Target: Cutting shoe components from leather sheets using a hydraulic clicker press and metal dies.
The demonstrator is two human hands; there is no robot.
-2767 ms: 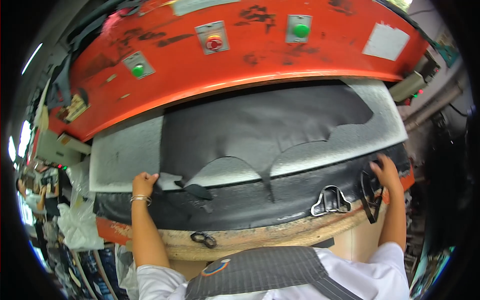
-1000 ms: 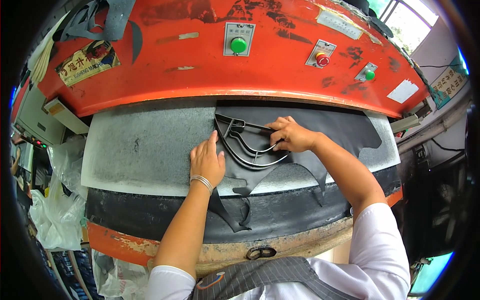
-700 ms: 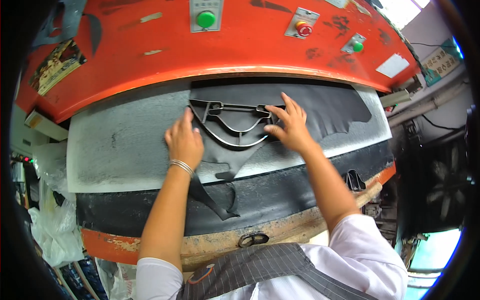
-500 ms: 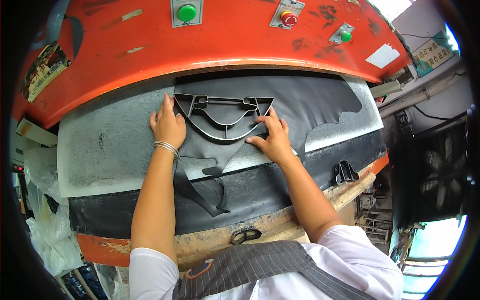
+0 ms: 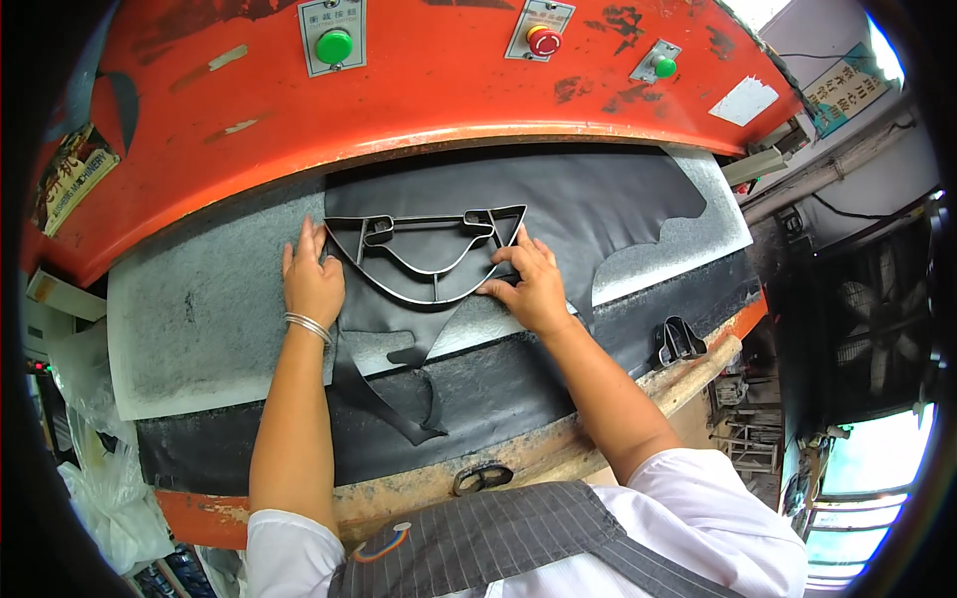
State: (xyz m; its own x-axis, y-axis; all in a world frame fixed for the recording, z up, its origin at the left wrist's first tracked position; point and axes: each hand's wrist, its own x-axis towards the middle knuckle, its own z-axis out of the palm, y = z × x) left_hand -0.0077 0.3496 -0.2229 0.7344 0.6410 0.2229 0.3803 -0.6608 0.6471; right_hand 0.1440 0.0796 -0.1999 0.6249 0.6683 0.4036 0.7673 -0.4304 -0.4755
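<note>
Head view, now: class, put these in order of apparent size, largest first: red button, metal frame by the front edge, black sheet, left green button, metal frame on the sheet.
1. Black sheet
2. Metal frame on the sheet
3. Metal frame by the front edge
4. Red button and left green button: too alike to rank.

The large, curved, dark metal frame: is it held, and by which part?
Cannot tell: the right hand seems to touch the frame at its right side, the left hand its left corner.
</note>
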